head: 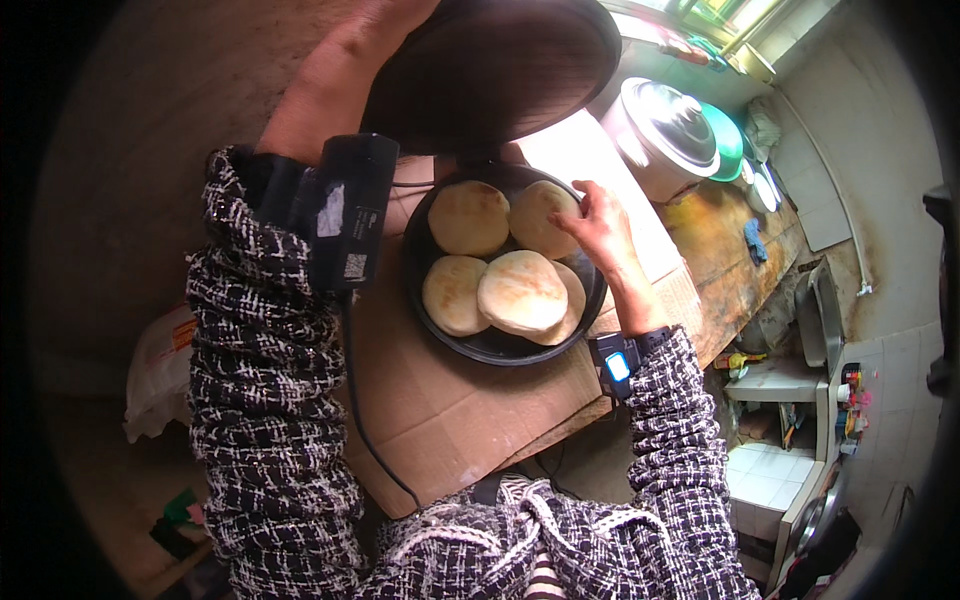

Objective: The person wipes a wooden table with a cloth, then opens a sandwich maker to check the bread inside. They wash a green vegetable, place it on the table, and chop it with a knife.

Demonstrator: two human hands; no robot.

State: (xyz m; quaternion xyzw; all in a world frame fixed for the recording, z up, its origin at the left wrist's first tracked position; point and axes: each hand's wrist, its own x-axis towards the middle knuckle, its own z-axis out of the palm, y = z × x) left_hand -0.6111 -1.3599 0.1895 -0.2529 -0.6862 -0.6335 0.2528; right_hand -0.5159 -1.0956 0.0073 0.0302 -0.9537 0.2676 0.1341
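Observation:
My right hand (604, 226) reaches over the right rim of a round black electric baking pan (504, 361). Its thumb and forefinger are spread at the edge of the upper-right flatbread (538, 215); whether they grip it, I cannot tell. At upper left in the pan lies another flatbread (466, 219). A browned flatbread (523, 291) overlaps the lower-left flatbread (452, 295) and one more flatbread (574, 304) under its right side. The pan's dark lid (499, 71) stands raised behind. My left forearm stretches up beside the lid, with the hand out of view past the top edge.
Flattened cardboard (450, 427) lies under the pan on a wooden table (720, 247). A lidded metal pot (660, 139), a green basin (721, 142) and a blue cloth (755, 241) are at the back right. A black cable (358, 397) hangs from the device on my left forearm.

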